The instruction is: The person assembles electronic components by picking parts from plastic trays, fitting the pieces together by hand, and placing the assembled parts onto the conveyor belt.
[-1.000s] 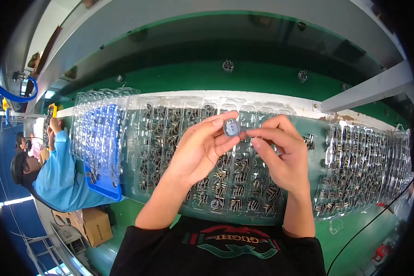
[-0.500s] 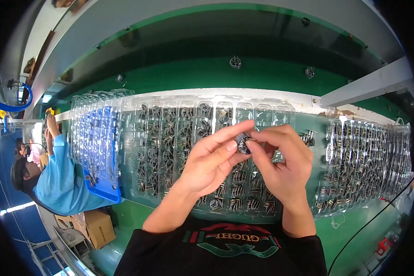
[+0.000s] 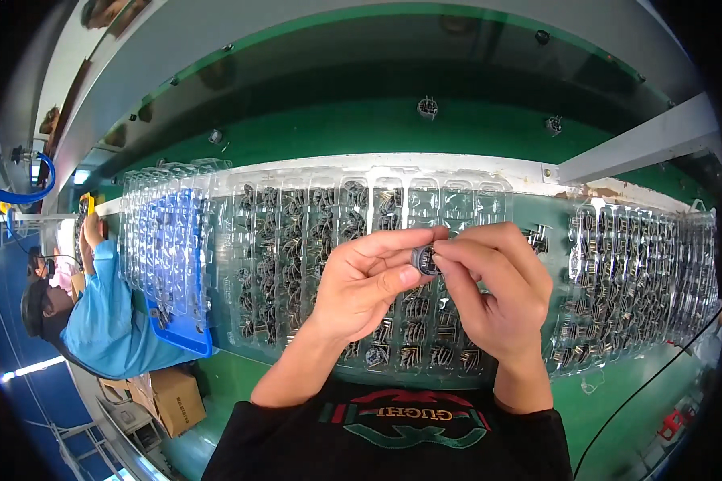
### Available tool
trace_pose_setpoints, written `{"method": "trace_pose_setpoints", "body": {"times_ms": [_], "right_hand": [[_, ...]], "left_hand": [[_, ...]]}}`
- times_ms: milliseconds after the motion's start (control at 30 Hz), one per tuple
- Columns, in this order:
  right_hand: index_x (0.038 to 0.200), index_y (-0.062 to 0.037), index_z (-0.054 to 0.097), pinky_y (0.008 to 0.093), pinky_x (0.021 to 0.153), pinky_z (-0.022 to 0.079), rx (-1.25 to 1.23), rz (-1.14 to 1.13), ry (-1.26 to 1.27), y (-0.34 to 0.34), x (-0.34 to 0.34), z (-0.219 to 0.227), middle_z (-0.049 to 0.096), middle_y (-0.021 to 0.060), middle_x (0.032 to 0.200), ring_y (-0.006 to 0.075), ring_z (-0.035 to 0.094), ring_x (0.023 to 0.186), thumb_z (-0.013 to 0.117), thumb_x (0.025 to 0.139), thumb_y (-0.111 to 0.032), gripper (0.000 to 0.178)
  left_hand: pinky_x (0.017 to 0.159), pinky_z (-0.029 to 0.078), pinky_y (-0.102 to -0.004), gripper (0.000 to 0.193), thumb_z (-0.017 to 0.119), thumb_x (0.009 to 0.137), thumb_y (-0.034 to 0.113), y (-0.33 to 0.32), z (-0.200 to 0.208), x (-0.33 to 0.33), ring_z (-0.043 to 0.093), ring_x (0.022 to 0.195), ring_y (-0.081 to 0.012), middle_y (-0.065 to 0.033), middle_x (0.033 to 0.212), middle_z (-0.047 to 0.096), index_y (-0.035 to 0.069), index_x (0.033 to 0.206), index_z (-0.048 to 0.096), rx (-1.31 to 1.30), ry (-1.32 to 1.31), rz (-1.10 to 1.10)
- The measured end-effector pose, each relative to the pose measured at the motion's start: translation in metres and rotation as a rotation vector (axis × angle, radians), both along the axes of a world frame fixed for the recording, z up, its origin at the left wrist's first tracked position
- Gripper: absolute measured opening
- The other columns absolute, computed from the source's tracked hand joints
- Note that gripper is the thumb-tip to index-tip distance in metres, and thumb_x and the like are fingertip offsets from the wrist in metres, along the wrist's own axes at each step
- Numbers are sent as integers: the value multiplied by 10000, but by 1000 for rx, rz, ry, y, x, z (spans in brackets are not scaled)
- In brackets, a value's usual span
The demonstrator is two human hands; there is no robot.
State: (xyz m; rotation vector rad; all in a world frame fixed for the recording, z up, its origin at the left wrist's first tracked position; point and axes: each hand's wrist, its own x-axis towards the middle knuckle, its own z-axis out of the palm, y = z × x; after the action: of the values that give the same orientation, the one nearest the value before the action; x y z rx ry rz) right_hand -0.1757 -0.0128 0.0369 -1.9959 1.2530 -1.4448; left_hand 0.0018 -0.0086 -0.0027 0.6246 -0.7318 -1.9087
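Note:
A small round grey-and-black part (image 3: 424, 260) with a pale marking on its face is held up between my two hands. My left hand (image 3: 357, 284) grips it between thumb and fingers from the left side. From the right, the thumb and fingertips of my right hand (image 3: 501, 293) pinch its edge, partly covering it. Below the hands lies a clear plastic tray (image 3: 457, 210) with rows of pockets. Many pockets hold dark parts with metal pins, while several at the far right show none.
Another filled clear tray (image 3: 573, 276) lies to the right. At left, stacked clear trays (image 3: 132, 232) overlap a blue bin (image 3: 200, 341). Beyond a white rail, a green belt (image 3: 321, 128) carries scattered parts. A person in blue (image 3: 108, 321) works at left, near a cardboard box (image 3: 176, 401).
The round part has turned so its marked face shows more, and my fingers have shifted around it. Parts on the belt beyond the rail have moved slightly right.

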Motion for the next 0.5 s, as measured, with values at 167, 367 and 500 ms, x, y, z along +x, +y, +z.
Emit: {"method": "trace_pose_setpoints", "body": {"times_ms": [167, 367, 500], "right_hand": [[921, -22, 713, 297, 556, 521, -18, -32, -36, 0, 8, -9, 633, 81, 842, 207, 649, 687, 771, 712, 79, 239], [984, -16, 714, 283, 576, 502, 70, 108, -58, -12, 0, -17, 626, 80, 840, 182, 631, 703, 700, 788, 77, 217], [1056, 1, 699, 273, 588, 469, 306, 23, -69, -21, -22, -17, 622, 82, 834, 163, 584, 675, 616, 845, 70, 237]], "left_hand": [[1037, 503, -482, 384, 609, 919, -31, 3, 7, -3, 546, 1271, -322, -260, 1375, 531, -53, 1299, 559, 60, -11, 33], [900, 550, -294, 302, 622, 891, -90, -14, 16, 7, 660, 1063, -177, -175, 1183, 681, -63, 1190, 651, -17, -312, 52], [815, 537, -269, 214, 643, 890, -12, -62, 28, 11, 683, 895, -134, -101, 975, 737, -26, 1091, 715, -251, -806, 133]]}}
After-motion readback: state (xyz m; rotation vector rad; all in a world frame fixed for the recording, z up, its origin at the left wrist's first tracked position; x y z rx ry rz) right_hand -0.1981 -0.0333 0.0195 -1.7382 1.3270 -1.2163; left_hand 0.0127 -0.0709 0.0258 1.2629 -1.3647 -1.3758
